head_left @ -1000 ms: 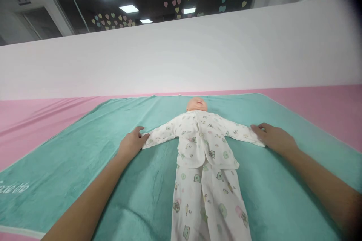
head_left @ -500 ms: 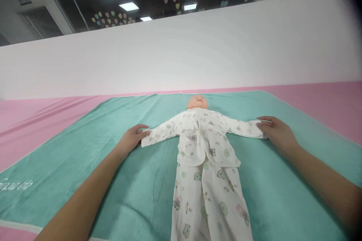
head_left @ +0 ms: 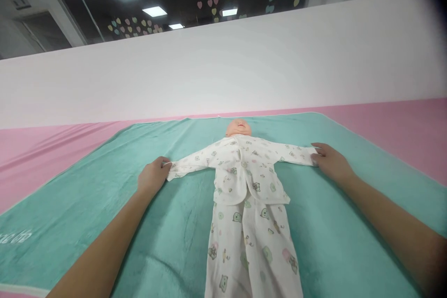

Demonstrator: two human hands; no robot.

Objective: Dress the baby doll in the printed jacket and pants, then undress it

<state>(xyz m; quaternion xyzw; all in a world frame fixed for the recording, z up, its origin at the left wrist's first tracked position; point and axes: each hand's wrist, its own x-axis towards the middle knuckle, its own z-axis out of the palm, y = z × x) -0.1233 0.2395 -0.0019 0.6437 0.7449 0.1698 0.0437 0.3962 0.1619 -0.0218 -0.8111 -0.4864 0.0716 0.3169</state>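
Observation:
A baby doll lies on its back, arms stretched out to both sides, its lower legs beyond the bottom edge of the view. It wears a white printed jacket and matching trousers. My left hand pinches the cuff of the left-side jacket sleeve and pulls it out straight. At the other side, my right hand has thumb and fingers closed on the cuff of the right-side sleeve. The doll's own hands are not visible.
Beneath the doll spreads a teal blanket with a white edge, lying over a pink sheet. A low white wall runs behind. Above it, dark glass carries heart stickers and reflects ceiling lights.
My left fingers have closed from a looser hold into a pinch on the cuff, and that sleeve is drawn outward. The whole view has shifted slightly; the right hand keeps its hold.

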